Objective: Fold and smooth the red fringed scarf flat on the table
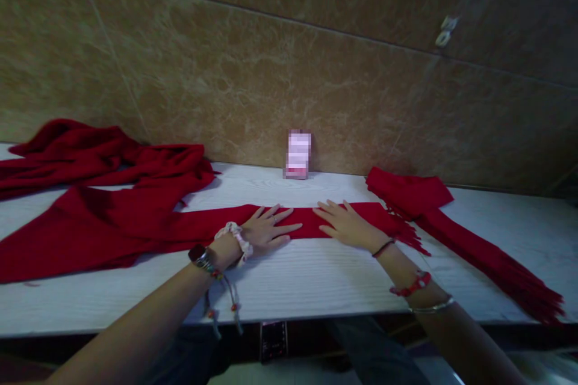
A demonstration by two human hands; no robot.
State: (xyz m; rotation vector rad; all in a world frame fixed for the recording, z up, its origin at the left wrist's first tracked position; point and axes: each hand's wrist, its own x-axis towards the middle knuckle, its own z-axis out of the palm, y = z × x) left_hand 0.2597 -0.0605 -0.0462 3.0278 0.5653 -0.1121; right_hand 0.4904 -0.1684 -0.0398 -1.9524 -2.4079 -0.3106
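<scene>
Left hand (264,231), right hand (348,226) spread flat, gripping nothing; scarf (307,223) beneath both, long axis left-to-right across frame centre.

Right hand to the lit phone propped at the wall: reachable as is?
Probably yes: the right hand lies flat on the red cloth strip, and only bare tabletop shows between its fingertips and the phone.

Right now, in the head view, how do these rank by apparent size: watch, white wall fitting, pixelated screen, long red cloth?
1. Long red cloth
2. Pixelated screen
Watch and white wall fitting: too alike to rank
</scene>
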